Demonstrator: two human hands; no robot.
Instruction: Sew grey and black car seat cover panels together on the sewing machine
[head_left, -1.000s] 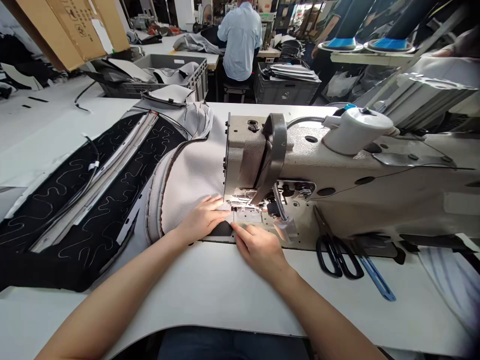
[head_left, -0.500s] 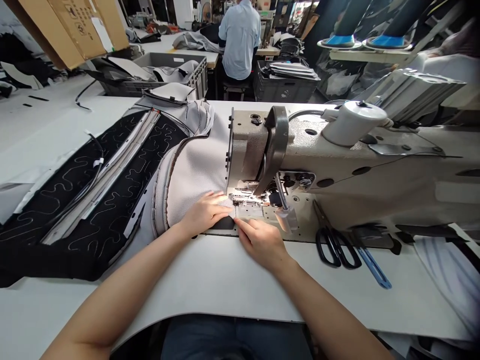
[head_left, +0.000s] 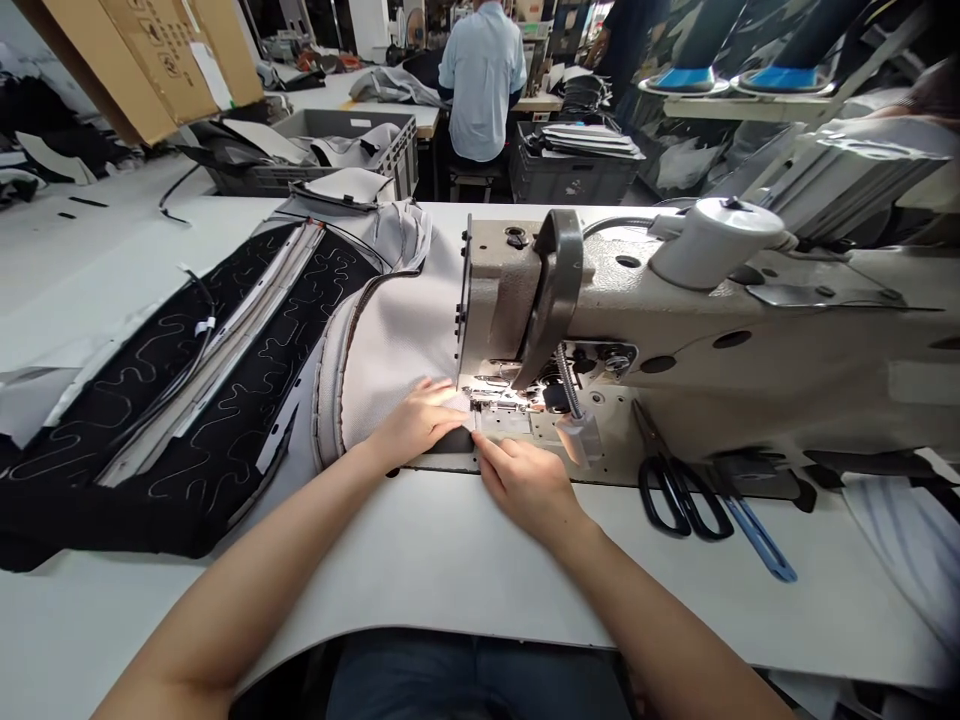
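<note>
A grey sewing machine [head_left: 510,290] stands at the centre, its lamp lighting the needle area. Light grey fabric [head_left: 397,330] runs under its left end, joined to a black panel [head_left: 247,370] with wavy stitching and cables on the left. My left hand [head_left: 420,425] lies on the fabric just left of the needle, fingers spread towards it. Close by, in front of the needle plate, my right hand [head_left: 529,485] has its index finger stretched to the fabric edge and the other fingers curled; whether it pinches the edge is too small to tell.
Black scissors [head_left: 679,495] and a blue-handled tool [head_left: 761,540] lie right of my right hand. Behind the table are grey crates [head_left: 574,178], and a person in a light blue shirt [head_left: 484,85] sits facing away. A cardboard box [head_left: 150,65] is at the back left.
The whole view has shifted slightly to the right. Both hands keep nearly the same place at the needle. A dark figure shows more at the back right.
</note>
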